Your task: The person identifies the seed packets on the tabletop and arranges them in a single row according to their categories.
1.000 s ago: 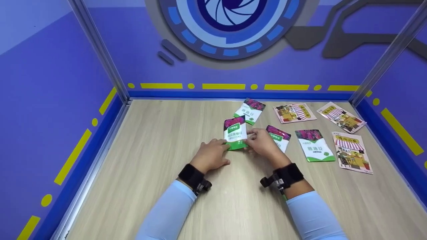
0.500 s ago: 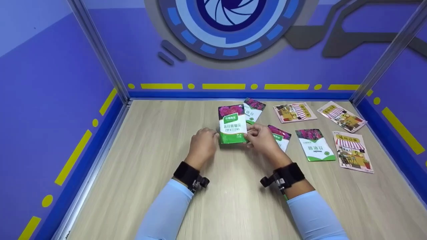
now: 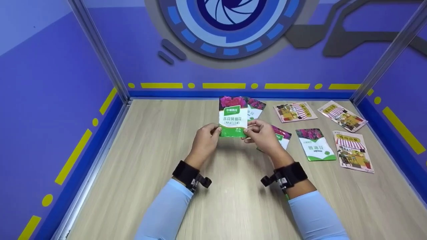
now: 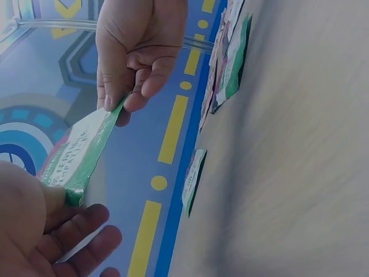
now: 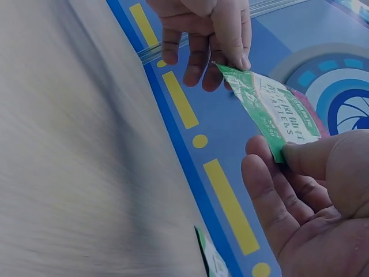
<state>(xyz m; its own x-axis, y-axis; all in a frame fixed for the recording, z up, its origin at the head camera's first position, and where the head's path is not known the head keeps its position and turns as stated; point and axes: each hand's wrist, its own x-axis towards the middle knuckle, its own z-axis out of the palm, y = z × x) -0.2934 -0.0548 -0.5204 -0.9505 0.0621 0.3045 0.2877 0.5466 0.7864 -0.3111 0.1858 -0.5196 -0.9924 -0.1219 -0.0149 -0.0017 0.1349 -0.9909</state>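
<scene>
A seed packet (image 3: 233, 117) with pink flowers, a white middle and a green lower band is held up off the table, its printed front toward the head camera. My left hand (image 3: 205, 140) pinches its lower left corner between thumb and fingers. At the lower right corner my right hand (image 3: 262, 135) grips it the same way. Both wrist views show the packet (image 4: 78, 144) stretched between the two hands, thumbs on the printed side. Behind it, a second flower packet (image 3: 256, 108) is partly hidden. Another flower packet (image 3: 283, 138) lies partly covered by my right hand.
A flower packet (image 3: 315, 144) lies on the wooden table (image 3: 150, 160) to the right. Three pink packets with striped awnings, one (image 3: 353, 150) nearest, lie toward the right side. Blue-purple panels (image 3: 213, 75) stand behind and at both sides.
The seed packet has been raised from the table and tipped up toward the head camera. My left hand let go of it, shifted left, then took its lower left corner.
</scene>
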